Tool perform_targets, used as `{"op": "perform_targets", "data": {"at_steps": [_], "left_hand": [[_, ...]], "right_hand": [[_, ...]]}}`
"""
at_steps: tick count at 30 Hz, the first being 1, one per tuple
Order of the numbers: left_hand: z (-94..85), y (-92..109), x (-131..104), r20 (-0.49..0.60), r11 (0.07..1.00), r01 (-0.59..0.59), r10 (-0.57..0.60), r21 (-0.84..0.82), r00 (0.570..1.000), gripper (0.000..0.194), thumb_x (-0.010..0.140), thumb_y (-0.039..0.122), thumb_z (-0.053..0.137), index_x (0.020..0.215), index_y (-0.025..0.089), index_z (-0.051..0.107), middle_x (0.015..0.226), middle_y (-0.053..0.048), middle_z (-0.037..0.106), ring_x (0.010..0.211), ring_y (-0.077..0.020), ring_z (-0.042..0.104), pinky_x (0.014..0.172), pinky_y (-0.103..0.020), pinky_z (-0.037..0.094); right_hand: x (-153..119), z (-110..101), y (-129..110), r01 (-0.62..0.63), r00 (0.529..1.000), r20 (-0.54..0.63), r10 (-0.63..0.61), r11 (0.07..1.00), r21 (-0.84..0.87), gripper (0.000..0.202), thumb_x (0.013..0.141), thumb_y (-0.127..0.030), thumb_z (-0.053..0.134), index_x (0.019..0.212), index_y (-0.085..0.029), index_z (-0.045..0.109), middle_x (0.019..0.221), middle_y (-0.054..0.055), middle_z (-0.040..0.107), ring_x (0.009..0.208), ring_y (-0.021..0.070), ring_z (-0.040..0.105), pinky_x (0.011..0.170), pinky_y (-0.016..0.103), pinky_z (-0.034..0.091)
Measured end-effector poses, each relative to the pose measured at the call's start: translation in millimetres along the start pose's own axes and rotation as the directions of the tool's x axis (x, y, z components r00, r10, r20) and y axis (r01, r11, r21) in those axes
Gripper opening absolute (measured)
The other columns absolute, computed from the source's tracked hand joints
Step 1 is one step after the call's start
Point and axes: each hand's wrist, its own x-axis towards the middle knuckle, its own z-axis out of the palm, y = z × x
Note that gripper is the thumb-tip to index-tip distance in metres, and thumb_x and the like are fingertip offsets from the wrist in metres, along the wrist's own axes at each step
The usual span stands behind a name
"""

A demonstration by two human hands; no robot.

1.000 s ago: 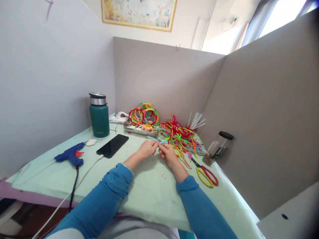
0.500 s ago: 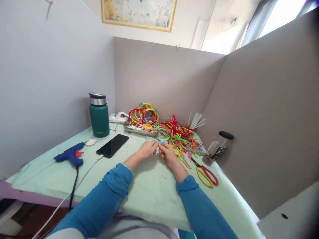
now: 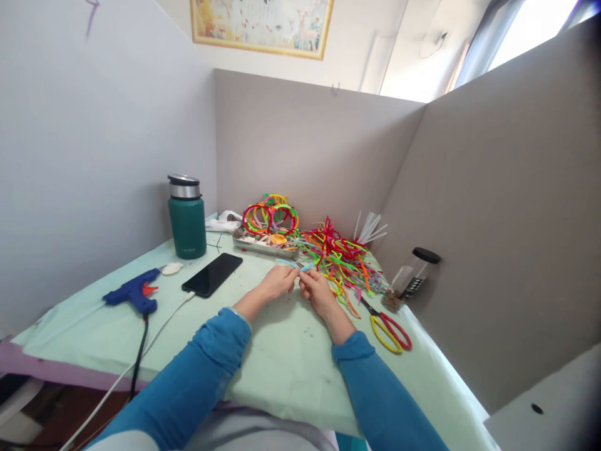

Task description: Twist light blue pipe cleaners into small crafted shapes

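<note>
Both hands meet over the middle of the table, fingertips nearly touching. My left hand (image 3: pixel 278 282) is closed on a light blue pipe cleaner (image 3: pixel 285 262), one end of which sticks out to the left. My right hand (image 3: pixel 317 290) pinches the same blue piece, or one beside it, close to the left fingertips; where they join is too small to tell. Just beyond the hands lies a tangled heap of coloured pipe cleaners (image 3: pixel 340 254), red, green, yellow and orange. Behind, coloured rings (image 3: pixel 271 219) rest on a metal tray (image 3: pixel 265 250) of small pieces.
On the left are a green bottle (image 3: pixel 187 228), a black phone (image 3: pixel 212 275) with a white cable, and a blue glue gun (image 3: pixel 136 291). To the right are scissors (image 3: pixel 390 332), a clear jar (image 3: pixel 410 279) and white sticks (image 3: pixel 370 228). Grey partitions surround the table.
</note>
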Motion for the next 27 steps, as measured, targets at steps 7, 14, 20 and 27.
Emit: {"op": "perform_targets", "data": {"at_steps": [7, 14, 20, 27], "left_hand": [[1.9, -1.9, 0.8, 0.006, 1.0, -0.007, 0.007, 0.01, 1.0, 0.058, 0.092, 0.042, 0.025, 0.051, 0.017, 0.057, 0.052, -0.002, 0.059, 0.056, -0.0136, 0.053, 0.065, -0.025, 0.037], [2.9, -3.1, 1.6, 0.003, 1.0, -0.02, 0.02, 0.012, 1.0, 0.057, 0.092, 0.041, 0.027, 0.051, 0.016, 0.058, 0.052, -0.002, 0.059, 0.055, -0.0133, 0.053, 0.064, -0.025, 0.036], [3.1, -3.7, 2.0, -0.005, 1.0, -0.018, 0.018, 0.012, 1.0, 0.057, 0.092, 0.042, 0.027, 0.049, 0.017, 0.056, 0.051, -0.002, 0.059, 0.054, -0.0127, 0.052, 0.063, -0.025, 0.036], [3.1, -4.2, 2.1, 0.007, 1.0, -0.008, 0.008, 0.02, 1.0, 0.056, 0.091, 0.042, 0.028, 0.049, 0.017, 0.055, 0.052, -0.002, 0.059, 0.053, -0.0127, 0.052, 0.063, -0.025, 0.036]], "right_hand": [[1.8, -1.7, 2.1, -0.009, 1.0, -0.008, 0.009, 1.0, -0.013, 0.032, 0.069, -0.044, 0.07, 0.067, -0.019, 0.051, 0.051, -0.006, 0.049, 0.036, 0.0046, 0.036, 0.038, 0.02, 0.022], [2.4, -2.2, 2.9, 0.006, 1.0, -0.003, -0.006, 1.0, -0.008, 0.03, 0.071, -0.042, 0.068, 0.066, -0.018, 0.051, 0.051, -0.007, 0.05, 0.035, 0.0041, 0.036, 0.038, 0.02, 0.021], [2.3, -2.4, 3.3, -0.002, 1.0, -0.016, 0.002, 0.999, -0.032, 0.032, 0.069, -0.044, 0.069, 0.066, -0.018, 0.051, 0.051, -0.006, 0.05, 0.035, 0.0045, 0.036, 0.038, 0.021, 0.021], [2.6, -3.1, 4.4, -0.001, 1.0, -0.013, 0.0, 0.999, -0.054, 0.031, 0.07, -0.044, 0.068, 0.066, -0.019, 0.051, 0.052, -0.006, 0.051, 0.036, 0.0046, 0.037, 0.038, 0.02, 0.021]]}}
